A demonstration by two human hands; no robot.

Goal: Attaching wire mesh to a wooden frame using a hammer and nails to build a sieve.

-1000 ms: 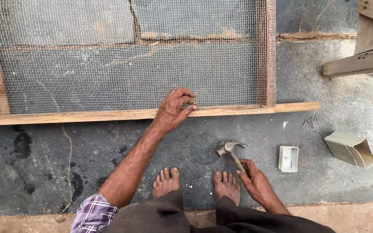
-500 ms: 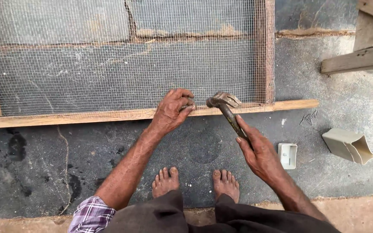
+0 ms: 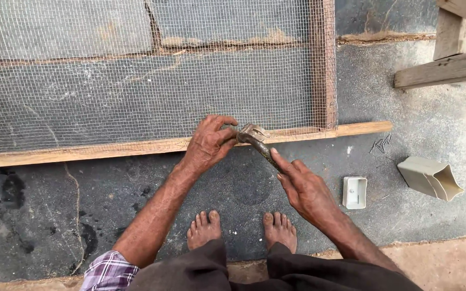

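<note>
Open dark floor (image 3: pixel 55 215) left of the left hand (image 3: pixel 207 143): passable. Ahead: wooden frame rail (image 3: pixel 109 148) and wire mesh (image 3: pixel 136 70) bar the way. Right of the right hand (image 3: pixel 304 186): small white box (image 3: pixel 354 192), beige tray (image 3: pixel 430 178), loose nails (image 3: pixel 382 143).

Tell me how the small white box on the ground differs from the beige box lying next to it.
The white box is smaller and sits flat with its open side up; the beige box is larger and lies tipped on its side, mouth facing right. Both are open, rest on the dark floor, and lie to the right of the right hand.
</note>
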